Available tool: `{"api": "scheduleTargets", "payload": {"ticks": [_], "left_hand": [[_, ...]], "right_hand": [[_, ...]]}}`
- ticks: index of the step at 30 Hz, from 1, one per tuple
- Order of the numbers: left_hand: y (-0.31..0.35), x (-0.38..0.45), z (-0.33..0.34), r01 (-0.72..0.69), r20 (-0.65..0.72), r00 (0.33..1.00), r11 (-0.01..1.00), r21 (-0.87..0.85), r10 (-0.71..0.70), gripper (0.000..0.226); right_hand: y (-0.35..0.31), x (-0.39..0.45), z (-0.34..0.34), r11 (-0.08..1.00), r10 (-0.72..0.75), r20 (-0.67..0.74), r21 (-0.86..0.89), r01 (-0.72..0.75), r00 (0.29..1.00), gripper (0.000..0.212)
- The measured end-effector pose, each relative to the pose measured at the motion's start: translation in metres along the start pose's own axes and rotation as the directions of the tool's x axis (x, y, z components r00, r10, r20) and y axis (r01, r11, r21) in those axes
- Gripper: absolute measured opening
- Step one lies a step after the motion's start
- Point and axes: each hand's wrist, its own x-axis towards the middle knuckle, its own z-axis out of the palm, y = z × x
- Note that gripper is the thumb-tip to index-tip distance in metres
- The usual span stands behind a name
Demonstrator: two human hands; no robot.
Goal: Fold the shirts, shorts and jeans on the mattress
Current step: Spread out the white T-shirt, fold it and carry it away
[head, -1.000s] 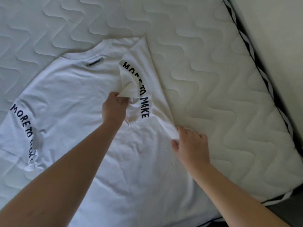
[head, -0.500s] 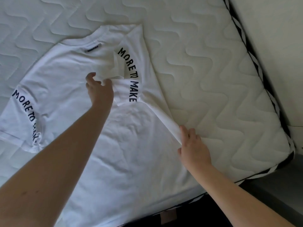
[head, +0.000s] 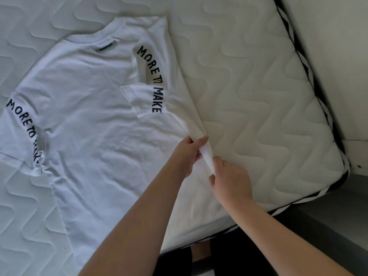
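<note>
A white T-shirt (head: 89,120) lies spread back-up on the quilted mattress (head: 258,92), collar toward the far side. Black lettering "MORE TO MAKE" runs along both sleeves. The right sleeve (head: 147,90) is folded inward onto the shirt's back; the left sleeve (head: 22,136) lies out flat. My left hand (head: 186,154) pinches the shirt's right side edge, which is lifted off the mattress. Just below it, my right hand (head: 229,182) grips the same raised edge. No shorts or jeans are in view.
The mattress's right edge with black-and-white piping (head: 310,80) runs along a pale wall (head: 338,46). Its near corner (head: 342,176) ends above a dark floor gap (head: 298,236). Bare mattress lies right of the shirt.
My left hand let go of the folded right sleeve and moved down to the shirt's right edge beside my right hand. The sleeve now lies flat on the shirt's back.
</note>
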Motion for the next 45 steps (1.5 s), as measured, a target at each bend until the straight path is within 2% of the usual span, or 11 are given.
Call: {"api": "scheduleTargets", "payload": {"ticks": [6, 10, 13, 20, 23, 29, 32, 34, 36, 39, 45], "left_hand": [[-0.018, -0.011, -0.007, -0.067, -0.1, 0.992, 0.997, 0.047, 0.072, 0.037], [-0.025, -0.018, -0.013, -0.089, -0.187, 0.976, 0.99, 0.11, 0.109, 0.032], [-0.028, -0.021, -0.021, -0.077, -0.249, 0.963, 0.99, 0.117, 0.104, 0.03], [-0.078, -0.038, -0.021, 0.057, 0.144, 0.986, 0.976, 0.209, -0.088, 0.037], [-0.099, -0.045, -0.025, 0.112, 0.155, 0.977, 0.971, 0.209, -0.146, 0.031], [-0.117, -0.057, -0.032, 0.023, -0.1, 0.995, 0.94, 0.341, 0.012, 0.016], [-0.119, -0.063, -0.031, -0.005, -0.158, 0.986, 0.945, 0.328, 0.061, 0.029], [-0.125, -0.067, -0.029, -0.013, -0.105, 0.993, 0.952, 0.307, 0.047, 0.026], [-0.131, -0.071, -0.029, -0.032, -0.005, 0.999, 0.951, 0.307, 0.035, 0.034], [-0.14, -0.075, -0.032, -0.001, 0.109, 0.993, 0.95, 0.311, -0.035, 0.052], [-0.146, -0.085, -0.031, -0.04, 0.033, 0.999, 0.883, 0.467, 0.029, 0.015]], "right_hand": [[-0.01, -0.027, 0.006, 0.997, 0.064, 0.036, 0.047, -0.066, 0.997, 0.045], [-0.004, -0.049, 0.011, 0.993, 0.111, 0.216, 0.002, -0.114, 0.97, 0.065], [-0.001, -0.071, 0.014, 0.986, 0.154, 0.305, 0.021, -0.168, 0.94, 0.055], [0.011, -0.091, 0.008, 0.968, 0.21, 0.22, 0.093, -0.234, 0.953, 0.033], [0.021, -0.095, 0.011, 0.894, 0.303, 0.303, 0.239, -0.38, 0.903, 0.03], [0.034, -0.121, 0.02, 0.468, 0.571, 0.49, 0.464, -0.752, 0.659, 0.031], [0.03, -0.132, 0.026, 0.096, 0.549, 0.669, 0.545, -0.833, 0.501, 0.03], [0.02, -0.135, 0.033, -0.227, 0.453, 0.789, 0.552, -0.802, 0.415, 0.028], [0.013, -0.136, 0.039, -0.434, 0.378, 0.842, 0.528, -0.73, 0.384, 0.025], [0.012, -0.136, 0.046, -0.576, 0.341, 0.855, 0.519, -0.632, 0.392, 0.027], [0.013, -0.133, 0.045, -0.638, 0.217, 0.9, 0.423, -0.643, 0.377, 0.042]]}}
